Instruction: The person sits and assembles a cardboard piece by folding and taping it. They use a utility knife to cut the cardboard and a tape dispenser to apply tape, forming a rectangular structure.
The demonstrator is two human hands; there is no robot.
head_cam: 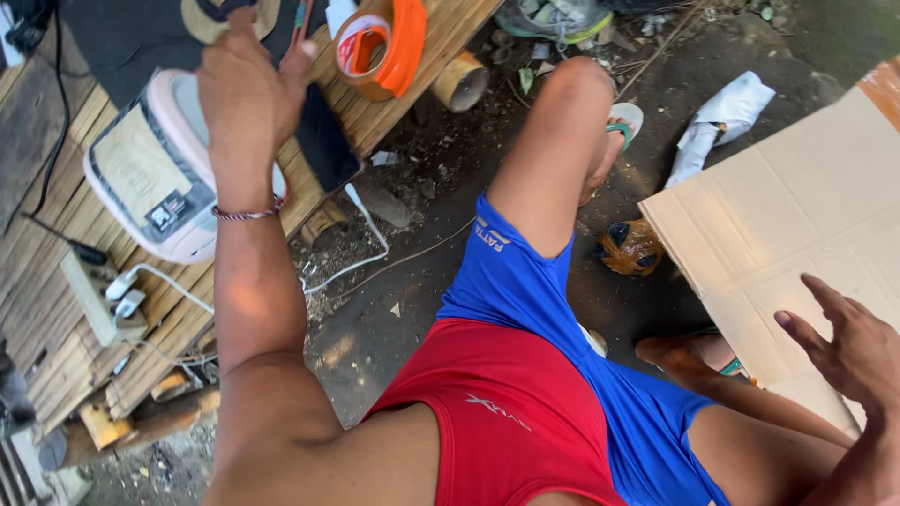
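While seen from above, looking down past red and blue shorts to bare dirt ground, littered with scraps and pebbles. At upper left, slatted bamboo bench, strips pale and ribbed, running diagonally. At right, large flat sheet of tan cardboard, creased into panels, lying on the ground. On the bench, rounded white and pink plastic appliance, smooth-shelled, with a label on its lid. Beside it, thin black slab, likely a phone, overhanging the bench edge, white cable trailing down. Further left, beige power strip with white plugs in it. Near the bench's top edge, orange plastic tape dispenser holding a roll of brown tape. On the ground, crumpled white wrapping and a small round dark and orange object, kind unclear.

Left hand raised over the bench, back to the camera, fingers curled around a small item at the very top of the frame; item too cut off to identify. Braided cord bracelet at the wrist. Right hand open, fingers spread, hovering over the near corner of the cardboard, holding nothing; contact with the sheet not clear.
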